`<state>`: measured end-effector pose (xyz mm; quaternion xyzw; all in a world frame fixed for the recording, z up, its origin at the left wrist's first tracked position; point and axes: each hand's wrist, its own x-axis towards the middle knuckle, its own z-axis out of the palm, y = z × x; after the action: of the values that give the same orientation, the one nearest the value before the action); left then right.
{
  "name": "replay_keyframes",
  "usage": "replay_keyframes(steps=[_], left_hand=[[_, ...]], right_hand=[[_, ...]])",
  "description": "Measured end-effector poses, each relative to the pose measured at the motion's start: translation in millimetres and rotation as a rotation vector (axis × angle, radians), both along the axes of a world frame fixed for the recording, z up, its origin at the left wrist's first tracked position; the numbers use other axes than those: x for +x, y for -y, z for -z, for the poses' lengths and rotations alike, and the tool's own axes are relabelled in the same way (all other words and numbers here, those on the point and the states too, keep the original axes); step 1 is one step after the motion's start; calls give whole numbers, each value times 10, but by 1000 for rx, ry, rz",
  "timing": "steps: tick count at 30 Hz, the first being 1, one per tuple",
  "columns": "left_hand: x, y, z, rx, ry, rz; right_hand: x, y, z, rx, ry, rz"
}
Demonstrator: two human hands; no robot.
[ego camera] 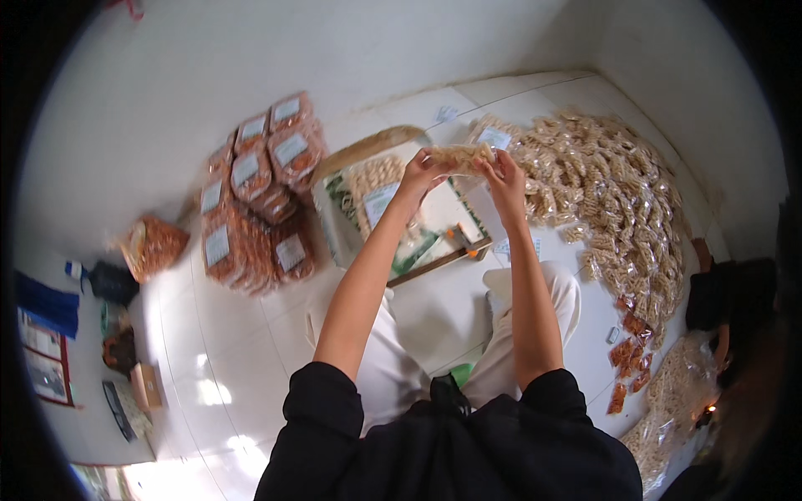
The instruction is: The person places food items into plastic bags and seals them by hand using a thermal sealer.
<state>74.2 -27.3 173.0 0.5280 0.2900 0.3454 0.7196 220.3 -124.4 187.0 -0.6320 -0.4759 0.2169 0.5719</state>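
Note:
My left hand [420, 181] and my right hand [505, 181] grip opposite ends of a clear packet of pale twisted snacks [460, 159]. They hold it up over the far part of a low tray-like table [432, 272] standing before my knees. Partly hidden behind my left forearm, a larger clear bag of the same snacks [369, 175] lies on that table with a printed label. An orange-and-dark tool [462, 239], whose kind I cannot tell, rests near the table's right corner. Just beyond my right hand is another labelled bag [495, 136].
Stacked labelled bags of reddish-brown food [250, 200] stand left of the table. A large heap of small snack packets [601, 181] spreads along the right. Small reddish packets [626, 354] lie near a big clear sack [677, 388]. Another person [730, 300] sits at the far right.

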Motion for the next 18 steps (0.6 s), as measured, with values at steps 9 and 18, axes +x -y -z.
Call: replay_keyframes(steps=[9, 18], left_hand=[[-1148, -154, 1288, 760, -662, -515], [-1444, 818, 1926, 387, -565, -1000]], right_hand=[[-1754, 704, 1676, 139, -925, 565], [-1898, 602, 2036, -78, -993, 140]])
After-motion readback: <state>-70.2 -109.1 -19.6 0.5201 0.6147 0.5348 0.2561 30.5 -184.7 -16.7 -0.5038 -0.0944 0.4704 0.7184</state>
